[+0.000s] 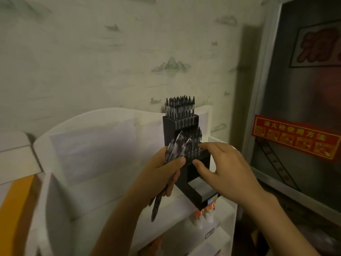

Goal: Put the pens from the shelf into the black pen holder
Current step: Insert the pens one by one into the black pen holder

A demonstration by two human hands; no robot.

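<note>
A black stepped pen holder [191,193] stands on the white shelf [103,206]. Its top tier is packed with several black pens [180,108], and more pens fill the middle tier; the lowest tier looks empty. My left hand [164,172] grips a bunch of pens [175,148] just left of the holder, their ends sticking out above and below the fist. My right hand [225,167] hovers at the holder's middle tier with fingers spread, thumb near the front wall, holding nothing.
White shelf dividers and a translucent panel [96,145] stand to the left. An orange item [16,209] lies at the far left. Small bottles with orange labels [204,215] sit on the tier below. A metal cabinet door with a red sign [295,137] stands on the right.
</note>
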